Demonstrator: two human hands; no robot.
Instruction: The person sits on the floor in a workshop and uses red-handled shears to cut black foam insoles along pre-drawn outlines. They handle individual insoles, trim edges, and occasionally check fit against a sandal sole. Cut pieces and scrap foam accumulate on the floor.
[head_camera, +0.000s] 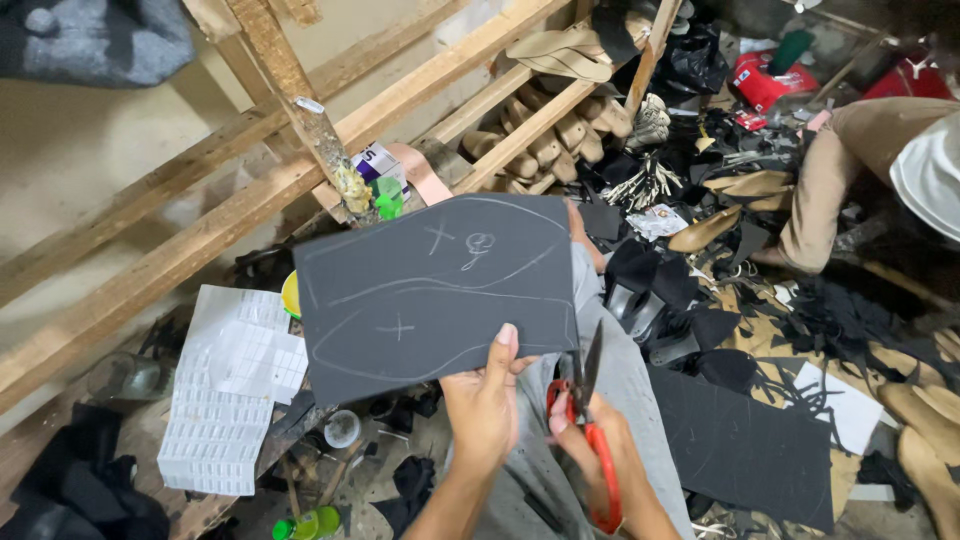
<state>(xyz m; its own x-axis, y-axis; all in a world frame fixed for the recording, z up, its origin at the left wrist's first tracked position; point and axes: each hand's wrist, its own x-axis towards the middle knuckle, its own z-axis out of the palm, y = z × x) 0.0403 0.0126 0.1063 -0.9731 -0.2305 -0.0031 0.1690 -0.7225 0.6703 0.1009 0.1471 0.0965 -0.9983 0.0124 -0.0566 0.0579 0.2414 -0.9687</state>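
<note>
— What's in your grips?
— Your left hand (485, 405) pinches the dark sheet (435, 290) at frame centre, by its lower edge. Your right hand (590, 440) closes around red-handled scissors (590, 400), blades parted.

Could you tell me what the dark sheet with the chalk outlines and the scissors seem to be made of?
The dark sheet looks like matte grey rubber or foam board: it stays flat when the left hand holds one edge, and pale outlines mark it. The scissors in the right hand have dark, probably metal, blades and glossy red plastic-looking handles.
</note>
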